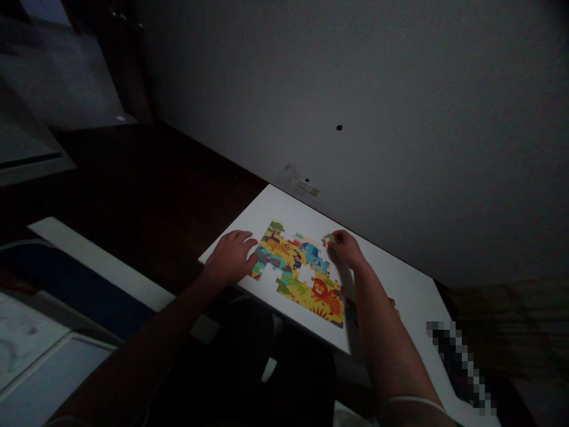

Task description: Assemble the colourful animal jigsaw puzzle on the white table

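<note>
A partly assembled cardboard jigsaw puzzle (297, 261), printed with brightly coloured animals on yellow ground, lies flat on a white rectangular counter (288, 207). Taking the puzzle's middle as the clock's centre, a blue elephant (308, 251) is printed toward one o'clock and a red-maned lion (319, 288) toward five. White counter shows through a gap in the middle and another toward eight o'clock, and the edge from twelve to two is ragged.

The left hand (229, 256) is at nine o'clock, palm down with loosely spread fingers, gripping nothing visible; its thumb is right at the puzzle's edge, though contact cannot be told. At two o'clock the right hand (348, 249) pinches a small green and reddish jigsaw piece (326, 240) between nearly closed fingertips, just off the puzzle's border. Small yellowish-brown items (393, 306), partly hidden by the right forearm, sit between three and four o'clock, too dim to identify.
</note>
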A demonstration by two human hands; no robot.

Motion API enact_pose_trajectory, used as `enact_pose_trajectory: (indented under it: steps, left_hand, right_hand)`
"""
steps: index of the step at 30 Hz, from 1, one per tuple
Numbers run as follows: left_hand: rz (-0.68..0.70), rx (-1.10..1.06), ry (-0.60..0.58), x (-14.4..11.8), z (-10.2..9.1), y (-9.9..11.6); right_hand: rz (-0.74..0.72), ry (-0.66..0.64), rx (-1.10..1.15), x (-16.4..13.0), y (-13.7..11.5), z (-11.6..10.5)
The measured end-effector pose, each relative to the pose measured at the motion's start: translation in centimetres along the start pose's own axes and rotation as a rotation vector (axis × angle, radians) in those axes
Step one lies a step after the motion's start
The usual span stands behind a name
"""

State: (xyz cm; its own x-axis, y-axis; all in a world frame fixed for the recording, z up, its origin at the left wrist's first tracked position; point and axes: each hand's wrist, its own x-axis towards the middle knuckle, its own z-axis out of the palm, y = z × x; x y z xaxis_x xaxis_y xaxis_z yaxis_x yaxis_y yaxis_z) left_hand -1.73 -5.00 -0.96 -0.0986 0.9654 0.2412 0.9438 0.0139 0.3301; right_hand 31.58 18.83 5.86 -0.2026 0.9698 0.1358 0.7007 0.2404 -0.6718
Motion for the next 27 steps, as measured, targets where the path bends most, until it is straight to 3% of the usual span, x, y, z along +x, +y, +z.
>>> enact_pose_trajectory:
  steps: [4, 9, 15, 27]
  left_hand:
    - [-0.002, -0.001, 0.006, 0.0, -0.2, 0.2]
    - [0.0, 0.008, 0.014, 0.0, -0.1, 0.1]
    - [0.011, -0.017, 0.035, 0.0, 0.1, 0.0]
    - [0.048, -0.03, 0.104, -0.3, 0.5, -0.2]
  right_hand:
    - [-0.003, -0.062, 0.122, 0.7, -1.9, 1.1]
    - [-0.207, -0.382, 0.177, 1.2, -5.3, 3.6]
    - [-0.358, -0.558, -0.19, 2.4, -8.0, 6.2]
    - [-0.479, -0.786, -0.466, 4.0, -12.1, 7.4]
